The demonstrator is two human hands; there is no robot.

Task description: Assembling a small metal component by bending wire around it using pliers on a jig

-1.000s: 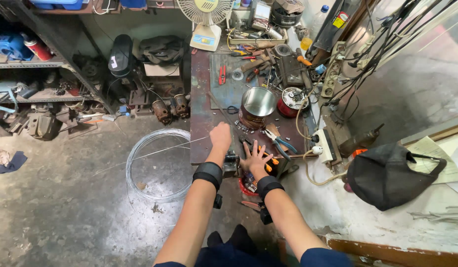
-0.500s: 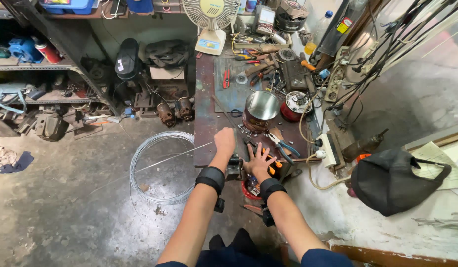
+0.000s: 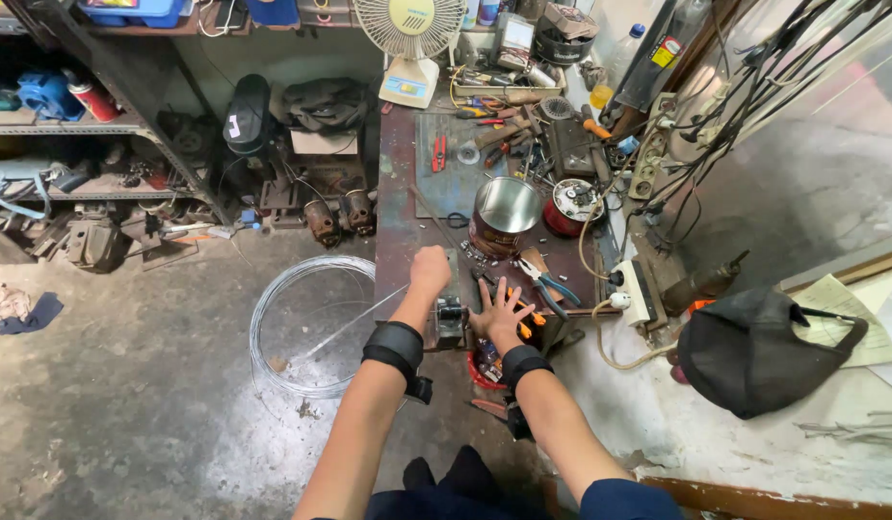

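My left hand [image 3: 431,271] is a closed fist near the front edge of a worn metal workbench [image 3: 400,207]; what it grips, if anything, is hidden. A thin wire [image 3: 354,323] runs from the bench edge near it down toward the floor. My right hand [image 3: 499,312] is spread flat with fingers apart beside a small bench vise [image 3: 450,313], over orange-handled tools [image 3: 531,318]. Both wrists wear black bands. A shiny metal pot [image 3: 505,209] stands just beyond the hands.
A coil of wire [image 3: 306,323] lies on the concrete floor to the left. Pliers [image 3: 552,285], a red round can [image 3: 569,205], a power strip [image 3: 642,292] and several hand tools crowd the bench. A fan [image 3: 411,39] stands at the back, shelves [image 3: 90,125] left, a black bag [image 3: 754,351] right.
The view has tilted slightly, so both hands sit lower in frame. Their pose over the bench edge is unchanged.
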